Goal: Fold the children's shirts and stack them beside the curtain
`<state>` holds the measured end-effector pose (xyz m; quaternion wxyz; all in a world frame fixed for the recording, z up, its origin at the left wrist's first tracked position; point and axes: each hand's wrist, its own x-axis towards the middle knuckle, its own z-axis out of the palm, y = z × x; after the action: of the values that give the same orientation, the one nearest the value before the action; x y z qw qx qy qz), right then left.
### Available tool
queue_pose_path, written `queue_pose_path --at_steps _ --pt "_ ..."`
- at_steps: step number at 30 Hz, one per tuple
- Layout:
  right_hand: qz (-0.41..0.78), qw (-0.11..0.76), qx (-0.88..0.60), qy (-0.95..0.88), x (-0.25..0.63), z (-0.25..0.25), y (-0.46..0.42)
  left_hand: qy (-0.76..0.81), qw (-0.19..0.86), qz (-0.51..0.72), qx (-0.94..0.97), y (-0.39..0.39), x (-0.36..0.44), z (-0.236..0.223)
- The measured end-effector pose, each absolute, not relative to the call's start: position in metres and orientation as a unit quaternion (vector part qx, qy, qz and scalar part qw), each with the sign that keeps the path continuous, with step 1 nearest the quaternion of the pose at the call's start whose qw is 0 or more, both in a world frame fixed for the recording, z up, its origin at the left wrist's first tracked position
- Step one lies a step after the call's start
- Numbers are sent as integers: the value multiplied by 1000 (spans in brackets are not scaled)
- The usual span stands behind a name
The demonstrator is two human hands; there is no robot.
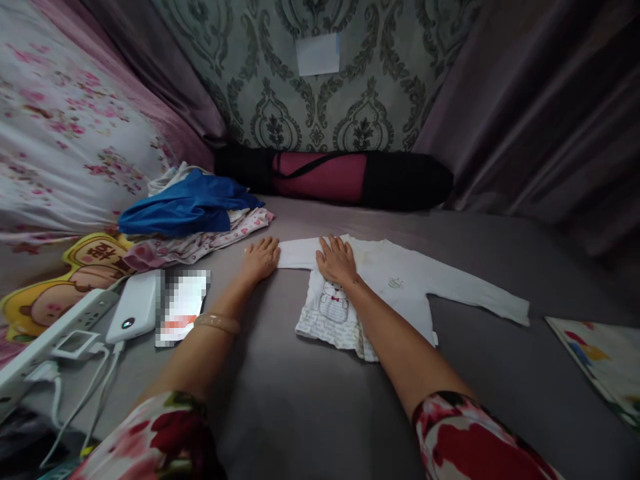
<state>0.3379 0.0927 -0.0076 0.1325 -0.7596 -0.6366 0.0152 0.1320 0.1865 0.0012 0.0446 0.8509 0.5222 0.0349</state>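
Note:
A small white long-sleeved shirt (400, 287) lies spread on the grey sheet, its sleeves stretched out to both sides. On its front is a printed animal with a red bow, partly covered by my right forearm. My left hand (263, 259) rests flat on the end of the left-side sleeve, fingers extended, hiding the cuff. My right hand (337, 260) presses flat near the shoulder on that same side, fingers spread. The other sleeve (480, 290) reaches out to the right, touched by neither hand.
A pile of clothes with a blue garment (190, 203) sits at the left. Nearby are a phone (183, 307), a white power bank (135, 307) and a power strip (65, 327) with cables. A black and red long bag (325, 177) lies along the wall. Patterned cloth (600, 353) is at right.

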Motion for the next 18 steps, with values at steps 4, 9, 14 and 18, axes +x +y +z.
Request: queue_pose_path --at_steps 4,9,14,18 --pt "39 139 -762 -631 337 -4 94 512 5 117 851 182 129 -2" --pt "203 176 -730 -629 353 29 92 491 -60 220 841 161 129 8" --pt "189 336 -712 -588 403 58 32 545 -50 226 806 132 127 26" --pt "198 392 -752 -491 445 56 -53 558 158 165 798 108 122 34"
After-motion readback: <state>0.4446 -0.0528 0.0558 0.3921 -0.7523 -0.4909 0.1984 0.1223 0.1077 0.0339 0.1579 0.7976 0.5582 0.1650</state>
